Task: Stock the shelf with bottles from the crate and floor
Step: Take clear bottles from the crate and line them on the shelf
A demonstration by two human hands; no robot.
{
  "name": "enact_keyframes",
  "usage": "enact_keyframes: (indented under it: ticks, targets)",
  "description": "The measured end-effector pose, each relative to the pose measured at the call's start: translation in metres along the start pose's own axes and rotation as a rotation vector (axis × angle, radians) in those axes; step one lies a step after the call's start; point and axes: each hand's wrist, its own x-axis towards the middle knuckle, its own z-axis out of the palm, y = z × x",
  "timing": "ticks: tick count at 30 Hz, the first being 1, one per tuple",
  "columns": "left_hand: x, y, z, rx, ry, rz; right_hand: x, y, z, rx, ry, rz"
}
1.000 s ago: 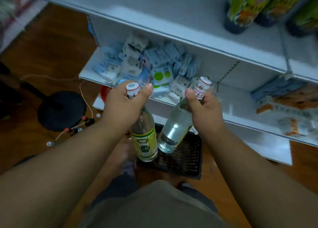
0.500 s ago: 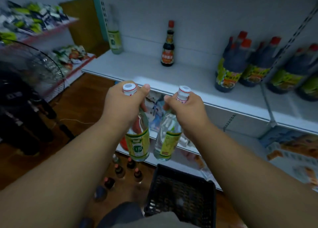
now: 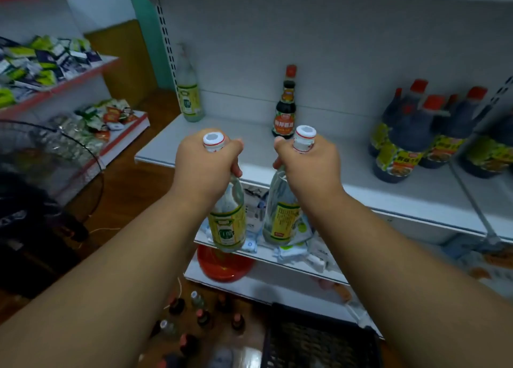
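Hands (image 3: 205, 162) (image 3: 308, 162) each gripping clear bottle (image 3: 226, 220) (image 3: 280, 217) by neck, yellow-green labels, txt unreadable

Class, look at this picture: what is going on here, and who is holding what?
A person is stocking a shop shelf. The left hand grips one clear bottle by the neck, and the right hand grips a second clear bottle the same way. Both are held in front of the shelf edge, not yet set down. More small bottles stand on the floor beside a black crate.

Glossy clear bottles (image 3: 226, 217), matt white shelf (image 3: 347, 181), wooden floor (image 3: 125, 201)
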Motion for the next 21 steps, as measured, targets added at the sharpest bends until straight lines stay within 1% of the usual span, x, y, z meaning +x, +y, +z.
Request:
enact_keyframes:
  ticks: [3, 6, 11, 14, 18, 21]
  targets:
    - [0.052, -0.013, -0.016, 0.044, 0.045, 0.008, 0.029, -0.010, 0.039, -0.012, 0.055, 0.000]
    - [0.099, -0.021, -0.028, 0.071, 0.041, 0.051, 0.057, -0.020, 0.074, -0.028, 0.108, 0.001]
    - [0.161, -0.039, -0.033, 0.045, 0.034, 0.045, 0.096, -0.027, 0.119, -0.064, 0.178, -0.023]
    - [0.185, -0.055, -0.034, -0.014, 0.032, -0.005, 0.110, -0.024, 0.137, -0.085, 0.182, -0.047]
    - [0.203, -0.071, -0.034, -0.014, 0.001, -0.012, 0.125, -0.013, 0.151, -0.086, 0.177, -0.003]
    - [0.217, -0.080, -0.034, -0.034, -0.008, -0.024, 0.138, -0.004, 0.164, -0.089, 0.218, -0.019]
